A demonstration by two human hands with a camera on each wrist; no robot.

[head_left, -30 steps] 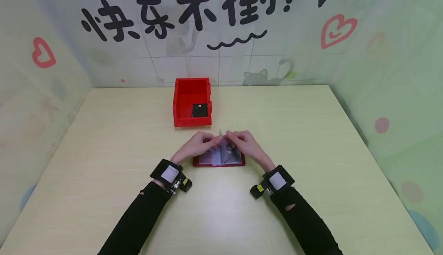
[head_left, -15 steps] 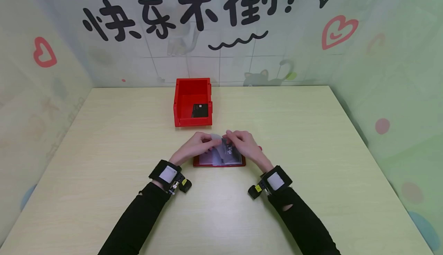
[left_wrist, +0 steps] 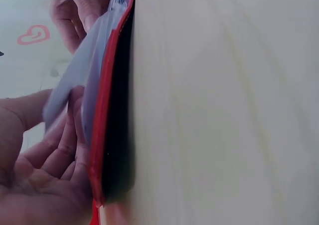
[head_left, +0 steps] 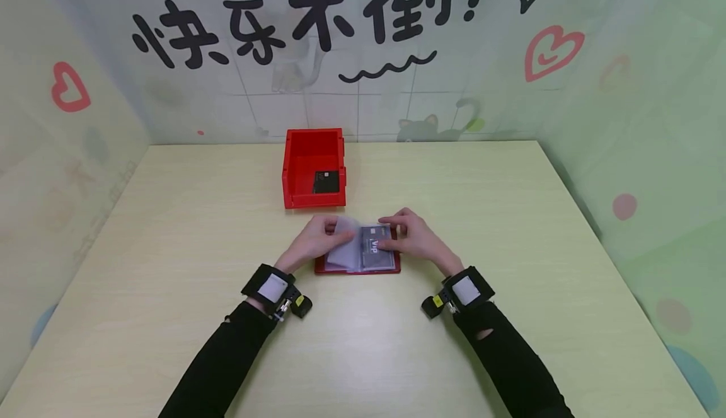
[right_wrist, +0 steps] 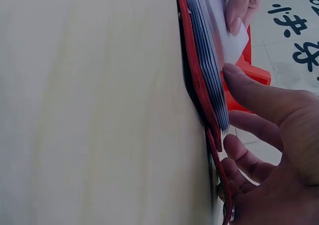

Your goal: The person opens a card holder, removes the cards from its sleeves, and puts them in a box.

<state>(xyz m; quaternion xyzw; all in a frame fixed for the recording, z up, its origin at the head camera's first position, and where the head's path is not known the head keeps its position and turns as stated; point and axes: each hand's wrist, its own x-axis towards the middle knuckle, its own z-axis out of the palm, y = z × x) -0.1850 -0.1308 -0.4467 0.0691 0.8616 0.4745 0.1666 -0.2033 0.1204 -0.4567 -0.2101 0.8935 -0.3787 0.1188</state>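
A red-covered card holder (head_left: 363, 272) lies spread on the table, its clear plastic sleeves fanned in the middle. Behind the right-hand sleeve shows a dark card (head_left: 372, 258) printed "VIP". My left hand (head_left: 319, 241) pinches a clear sleeve page (left_wrist: 75, 80), lifted and bent toward the left, between thumb and fingers. With its thumb my right hand (head_left: 416, 239) touches the right-hand sleeve over the card. Its other fingers (right_wrist: 249, 160) spread loosely by the holder's right edge, near a red strap (right_wrist: 219, 170). Stacked sleeve edges (right_wrist: 207, 55) show in the right wrist view.
Behind the hands stands a red bin (head_left: 314, 200) with a black, flat, card-like item (head_left: 326, 182) inside. The pale wooden table (head_left: 363, 355) runs back to a printed backdrop (head_left: 272, 109). Each wrist carries a camera on a black band.
The sleeve page in my left hand has swung to the left, uncovering the VIP card. My right hand has let go at the top middle and moved right, its fingers spreading.
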